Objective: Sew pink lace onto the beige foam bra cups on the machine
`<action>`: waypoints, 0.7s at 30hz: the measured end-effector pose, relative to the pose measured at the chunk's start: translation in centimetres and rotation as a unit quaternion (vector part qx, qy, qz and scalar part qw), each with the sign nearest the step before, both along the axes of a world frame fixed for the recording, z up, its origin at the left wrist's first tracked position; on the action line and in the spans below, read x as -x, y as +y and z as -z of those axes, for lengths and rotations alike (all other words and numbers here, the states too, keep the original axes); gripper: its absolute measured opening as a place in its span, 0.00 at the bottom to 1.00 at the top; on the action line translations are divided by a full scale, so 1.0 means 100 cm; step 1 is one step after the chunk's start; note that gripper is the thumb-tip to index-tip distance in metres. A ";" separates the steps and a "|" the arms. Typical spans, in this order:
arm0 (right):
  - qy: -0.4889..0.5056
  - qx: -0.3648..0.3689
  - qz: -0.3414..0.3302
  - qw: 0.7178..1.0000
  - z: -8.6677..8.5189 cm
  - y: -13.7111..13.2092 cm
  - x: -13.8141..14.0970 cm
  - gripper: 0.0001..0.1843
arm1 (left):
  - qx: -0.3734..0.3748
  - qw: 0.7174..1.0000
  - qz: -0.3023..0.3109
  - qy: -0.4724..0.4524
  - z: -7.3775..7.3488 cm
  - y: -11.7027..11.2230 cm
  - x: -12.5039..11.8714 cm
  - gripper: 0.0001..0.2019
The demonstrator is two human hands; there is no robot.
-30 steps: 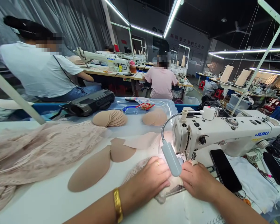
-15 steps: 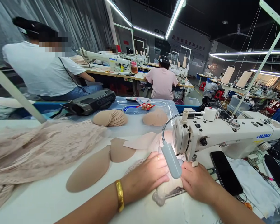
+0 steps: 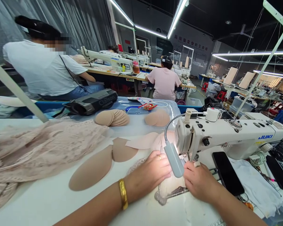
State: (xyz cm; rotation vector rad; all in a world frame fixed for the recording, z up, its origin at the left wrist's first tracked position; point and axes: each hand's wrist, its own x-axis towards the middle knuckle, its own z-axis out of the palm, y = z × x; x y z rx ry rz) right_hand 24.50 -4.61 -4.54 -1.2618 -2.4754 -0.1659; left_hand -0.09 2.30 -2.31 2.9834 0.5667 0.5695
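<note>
My left hand (image 3: 148,174), fingers together, presses the lace cup (image 3: 170,189) flat at the Juki sewing machine (image 3: 226,138), seemingly steadying it; my right hand (image 3: 199,182) touches it, fingers behind the lamp (image 3: 174,160), so I cannot tell

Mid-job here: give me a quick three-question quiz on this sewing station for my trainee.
1. True or false: the left hand and right hand both rest on the lace piece beside the sewing machine.
2. What lies just right of the right hand? A) phone B) iron C) mug
3. Fill in: the gold bracelet is on the ___ wrist.
Key: 1 true; 2 A; 3 left.
</note>
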 end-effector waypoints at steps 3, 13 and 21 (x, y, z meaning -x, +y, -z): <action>0.004 -0.011 0.004 1.000 -0.001 0.002 0.000 0.09 | 0.002 1.000 -0.016 -0.009 0.002 0.004 0.002 0.15; 0.197 0.081 -0.027 0.977 -0.006 -0.009 0.008 0.09 | 0.016 0.997 -0.067 -0.046 0.001 0.004 0.003 0.18; 0.628 0.392 0.041 0.671 -0.027 -0.044 0.073 0.28 | 0.553 0.796 -0.036 -0.243 0.003 -0.131 0.025 0.14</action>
